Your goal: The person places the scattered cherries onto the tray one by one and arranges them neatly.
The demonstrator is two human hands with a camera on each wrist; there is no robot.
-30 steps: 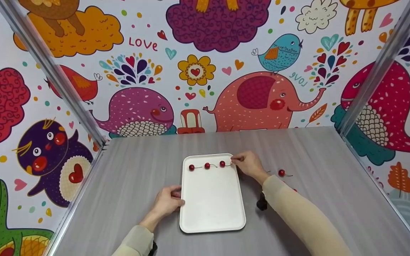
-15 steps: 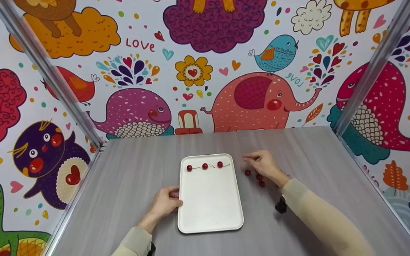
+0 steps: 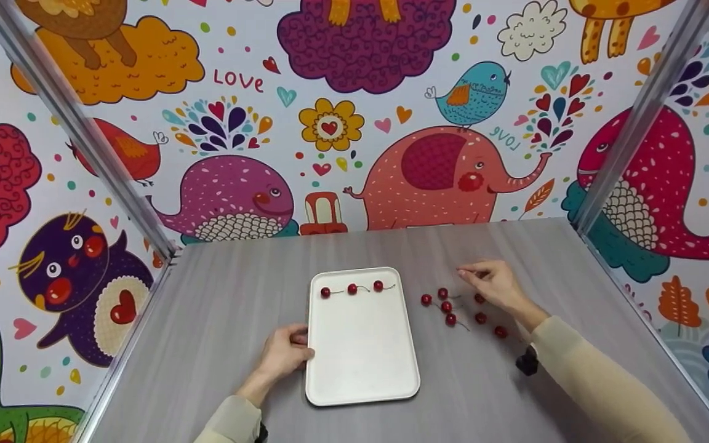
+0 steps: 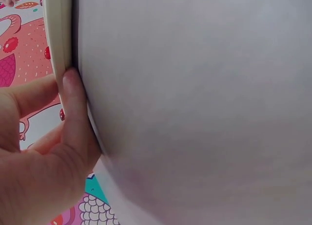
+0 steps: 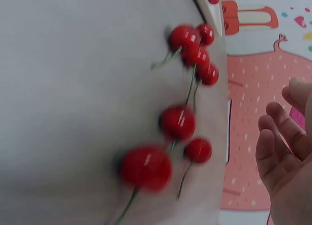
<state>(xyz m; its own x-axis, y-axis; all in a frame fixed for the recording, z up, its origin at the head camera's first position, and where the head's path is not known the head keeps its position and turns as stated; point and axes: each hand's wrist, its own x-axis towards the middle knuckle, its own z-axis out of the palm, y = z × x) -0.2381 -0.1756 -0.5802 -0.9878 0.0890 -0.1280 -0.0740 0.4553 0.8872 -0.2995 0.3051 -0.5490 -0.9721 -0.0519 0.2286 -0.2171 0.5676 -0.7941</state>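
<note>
A white rectangular tray [image 3: 364, 344] lies on the table with three cherries [image 3: 352, 288] in a row near its far end, stems pointing right. My left hand [image 3: 282, 352] grips the tray's left rim between thumb and fingers; in the left wrist view, the hand [image 4: 58, 132] pinches that rim. My right hand [image 3: 499, 286] is above the table, right of the tray, fingers loosely bent and holding nothing. Beneath and beside it lie several loose cherries [image 3: 447, 306], one partly covered by the hand. The right wrist view shows these cherries [image 5: 178, 122] with green stems, apart from the fingers [image 5: 280, 132].
The grey wood-grain table [image 3: 237, 289] carries the tray and cherries. Behind it rises a wall [image 3: 330, 178] printed with cartoon animals. Metal posts [image 3: 631, 135] stand at the table's back corners.
My right hand has let go of the third cherry's stem at the tray's far right corner and moved right, over the loose cherries. The left hand keeps its grip on the tray.
</note>
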